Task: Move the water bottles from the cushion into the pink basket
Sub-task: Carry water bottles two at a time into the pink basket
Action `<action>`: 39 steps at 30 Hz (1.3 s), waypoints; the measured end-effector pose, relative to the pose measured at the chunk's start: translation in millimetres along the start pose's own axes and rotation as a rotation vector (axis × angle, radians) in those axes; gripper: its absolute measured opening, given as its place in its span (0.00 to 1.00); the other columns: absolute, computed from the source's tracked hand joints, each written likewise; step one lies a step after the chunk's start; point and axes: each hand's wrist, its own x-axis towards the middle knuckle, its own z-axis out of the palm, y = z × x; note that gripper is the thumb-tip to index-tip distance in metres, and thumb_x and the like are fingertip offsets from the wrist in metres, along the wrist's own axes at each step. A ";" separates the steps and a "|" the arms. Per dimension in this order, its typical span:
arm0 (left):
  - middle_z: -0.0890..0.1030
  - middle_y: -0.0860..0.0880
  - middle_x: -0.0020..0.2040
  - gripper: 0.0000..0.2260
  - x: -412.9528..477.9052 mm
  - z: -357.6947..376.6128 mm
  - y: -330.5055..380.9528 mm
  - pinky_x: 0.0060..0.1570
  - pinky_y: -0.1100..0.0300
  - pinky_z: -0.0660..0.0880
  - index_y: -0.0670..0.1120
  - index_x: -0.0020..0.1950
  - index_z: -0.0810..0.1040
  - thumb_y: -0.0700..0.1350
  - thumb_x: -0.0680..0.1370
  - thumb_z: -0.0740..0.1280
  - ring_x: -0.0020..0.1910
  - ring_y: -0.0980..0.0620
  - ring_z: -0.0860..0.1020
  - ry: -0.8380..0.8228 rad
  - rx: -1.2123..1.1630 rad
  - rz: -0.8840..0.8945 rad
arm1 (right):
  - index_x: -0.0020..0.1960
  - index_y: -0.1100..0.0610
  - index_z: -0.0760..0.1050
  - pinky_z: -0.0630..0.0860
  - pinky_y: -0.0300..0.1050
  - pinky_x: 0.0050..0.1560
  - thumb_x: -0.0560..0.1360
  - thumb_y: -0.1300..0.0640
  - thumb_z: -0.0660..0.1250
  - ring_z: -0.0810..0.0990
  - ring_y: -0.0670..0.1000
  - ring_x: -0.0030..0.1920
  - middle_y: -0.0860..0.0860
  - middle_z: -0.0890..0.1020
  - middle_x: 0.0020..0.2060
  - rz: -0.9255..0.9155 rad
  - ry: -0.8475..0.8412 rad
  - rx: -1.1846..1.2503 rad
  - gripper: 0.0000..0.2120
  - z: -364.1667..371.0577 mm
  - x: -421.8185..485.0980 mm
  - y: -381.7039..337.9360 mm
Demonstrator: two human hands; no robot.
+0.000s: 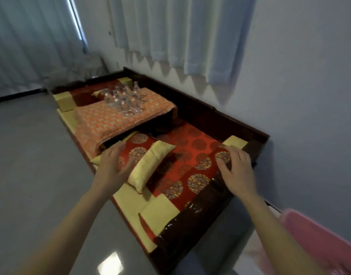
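Several clear water bottles (pixel 124 98) stand bunched together on an orange patterned cushion (pixel 103 121) at the far end of a low wooden bench. The pink basket (pixel 317 241) shows only as a corner at the lower right, on the floor. My left hand (pixel 111 167) hovers with spread fingers over a red bolster near the bench's near end, holding nothing. My right hand (pixel 237 168) is spread too, resting on or just above the red armrest cushion (pixel 196 179). Both hands are well short of the bottles.
A small yellow pillow (pixel 150 165) lies between my hands on the red seat pad. The dark wooden bench frame (pixel 192 225) runs along the white wall. Curtains hang behind. Grey floor (pixel 31 165) spreads to the left.
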 end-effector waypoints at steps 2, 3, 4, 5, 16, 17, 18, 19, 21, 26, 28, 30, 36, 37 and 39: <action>0.74 0.41 0.66 0.24 -8.8 -38.8 -41.6 0.64 0.44 0.69 0.41 0.68 0.71 0.47 0.74 0.70 0.65 0.40 0.71 0.003 0.059 -0.039 | 0.71 0.53 0.66 0.63 0.54 0.71 0.78 0.43 0.58 0.60 0.52 0.72 0.52 0.68 0.71 -0.057 -0.033 -0.017 0.25 23.9 2.9 -38.8; 0.75 0.40 0.66 0.24 -13.7 -57.2 -62.1 0.64 0.45 0.68 0.40 0.68 0.71 0.46 0.74 0.71 0.65 0.39 0.72 0.011 0.093 -0.061 | 0.71 0.54 0.65 0.62 0.54 0.71 0.78 0.43 0.58 0.60 0.53 0.72 0.53 0.67 0.71 -0.098 -0.058 -0.036 0.25 36.5 4.0 -59.3; 0.75 0.40 0.66 0.24 -19.8 -75.1 -82.7 0.64 0.45 0.67 0.40 0.68 0.71 0.46 0.74 0.71 0.65 0.39 0.71 0.020 0.120 -0.087 | 0.71 0.54 0.65 0.61 0.53 0.71 0.78 0.44 0.58 0.60 0.53 0.73 0.53 0.67 0.71 -0.141 -0.086 -0.050 0.25 49.9 5.3 -81.1; 0.74 0.39 0.66 0.24 -25.0 -89.7 -99.6 0.64 0.47 0.66 0.40 0.68 0.71 0.45 0.74 0.71 0.65 0.39 0.71 0.030 0.132 -0.114 | 0.72 0.54 0.64 0.62 0.53 0.71 0.78 0.44 0.58 0.60 0.53 0.73 0.53 0.67 0.72 -0.179 -0.112 -0.056 0.26 61.3 6.6 -99.5; 0.72 0.41 0.69 0.26 -6.0 -173.9 -243.3 0.68 0.51 0.61 0.41 0.70 0.69 0.45 0.75 0.70 0.68 0.41 0.67 0.112 0.193 -0.266 | 0.72 0.59 0.65 0.62 0.56 0.71 0.77 0.49 0.63 0.63 0.59 0.72 0.58 0.68 0.71 -0.346 -0.163 -0.114 0.27 176.7 67.7 -239.6; 0.71 0.42 0.69 0.26 1.2 -177.7 -251.1 0.68 0.51 0.61 0.41 0.71 0.68 0.46 0.75 0.69 0.69 0.42 0.66 0.113 0.199 -0.263 | 0.72 0.59 0.65 0.62 0.56 0.71 0.77 0.49 0.63 0.63 0.59 0.72 0.58 0.68 0.71 -0.336 -0.160 -0.109 0.27 185.6 75.1 -243.9; 0.71 0.43 0.70 0.26 15.5 -185.4 -271.5 0.69 0.52 0.62 0.42 0.72 0.67 0.47 0.76 0.69 0.69 0.43 0.66 0.116 0.208 -0.266 | 0.72 0.59 0.65 0.62 0.57 0.70 0.77 0.49 0.64 0.63 0.59 0.71 0.58 0.68 0.71 -0.339 -0.156 -0.088 0.27 207.0 88.8 -258.1; 0.70 0.44 0.70 0.27 32.7 -192.7 -291.0 0.69 0.52 0.62 0.43 0.72 0.66 0.48 0.76 0.68 0.70 0.44 0.65 0.121 0.220 -0.261 | 0.72 0.59 0.65 0.63 0.57 0.70 0.76 0.49 0.64 0.63 0.59 0.71 0.58 0.68 0.71 -0.346 -0.146 -0.060 0.27 229.5 103.0 -272.3; 0.69 0.45 0.71 0.27 65.8 -203.9 -325.7 0.69 0.52 0.62 0.44 0.73 0.65 0.49 0.76 0.67 0.70 0.46 0.65 0.120 0.233 -0.267 | 0.71 0.60 0.65 0.64 0.58 0.69 0.76 0.49 0.64 0.63 0.59 0.71 0.59 0.68 0.70 -0.342 -0.166 -0.029 0.27 267.3 129.4 -299.1; 0.68 0.48 0.72 0.27 120.1 -217.7 -383.4 0.70 0.53 0.61 0.46 0.74 0.63 0.52 0.77 0.65 0.71 0.48 0.63 0.052 0.278 -0.271 | 0.71 0.60 0.64 0.64 0.57 0.68 0.77 0.47 0.63 0.63 0.59 0.70 0.59 0.68 0.70 -0.252 -0.178 -0.013 0.28 334.1 176.9 -337.0; 0.68 0.47 0.72 0.27 154.1 -231.6 -418.3 0.71 0.53 0.61 0.45 0.74 0.63 0.52 0.77 0.65 0.71 0.47 0.63 0.065 0.268 -0.288 | 0.72 0.59 0.63 0.64 0.57 0.68 0.77 0.47 0.62 0.62 0.59 0.71 0.58 0.67 0.71 -0.242 -0.212 0.008 0.28 365.7 203.8 -372.7; 0.68 0.47 0.72 0.27 179.4 -241.9 -446.3 0.71 0.52 0.61 0.45 0.74 0.64 0.51 0.77 0.66 0.71 0.47 0.63 0.069 0.267 -0.306 | 0.73 0.58 0.62 0.64 0.57 0.67 0.78 0.46 0.61 0.61 0.58 0.72 0.57 0.66 0.72 -0.233 -0.229 0.002 0.28 387.0 222.2 -400.8; 0.70 0.45 0.70 0.26 265.1 -240.8 -531.8 0.69 0.54 0.62 0.44 0.73 0.65 0.49 0.77 0.67 0.70 0.47 0.66 0.050 0.169 -0.347 | 0.72 0.59 0.64 0.63 0.56 0.69 0.76 0.50 0.64 0.64 0.59 0.70 0.57 0.68 0.70 -0.257 -0.238 0.002 0.27 458.5 291.0 -459.3; 0.70 0.45 0.70 0.26 282.8 -238.5 -546.3 0.69 0.54 0.63 0.43 0.73 0.65 0.49 0.77 0.67 0.70 0.47 0.66 0.037 0.156 -0.336 | 0.71 0.60 0.64 0.62 0.55 0.69 0.76 0.51 0.65 0.64 0.59 0.70 0.58 0.69 0.69 -0.242 -0.226 0.006 0.27 470.7 302.4 -467.3; 0.70 0.45 0.70 0.26 318.5 -232.7 -575.2 0.68 0.54 0.63 0.43 0.73 0.65 0.49 0.77 0.67 0.69 0.47 0.66 -0.001 0.133 -0.299 | 0.71 0.60 0.64 0.62 0.55 0.69 0.76 0.51 0.66 0.64 0.59 0.70 0.58 0.68 0.69 -0.187 -0.206 -0.006 0.28 496.8 319.2 -480.6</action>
